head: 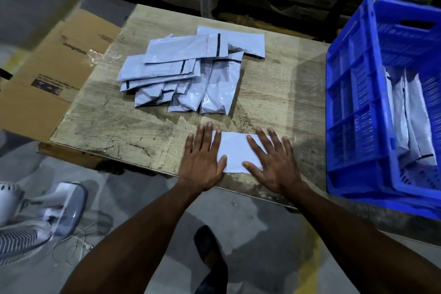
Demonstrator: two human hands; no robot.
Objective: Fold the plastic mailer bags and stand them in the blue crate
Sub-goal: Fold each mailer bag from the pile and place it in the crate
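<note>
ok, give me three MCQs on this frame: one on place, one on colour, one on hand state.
1. Where does the blue plastic crate stand relative to the worn wooden table?
A. to its right
B. to its left
C. under it

2. What colour is the crate?
A. red
B. blue
C. green

3. What are both hands doing to the folded white plastic mailer bag?
A. pinching it aloft
B. pressing it flat
C. hanging idle

Answers: 1 A, it sits at the table's right edge. 2 B, its walls are blue. 3 B, left hand and right hand lie on it, fingers straight.
</note>
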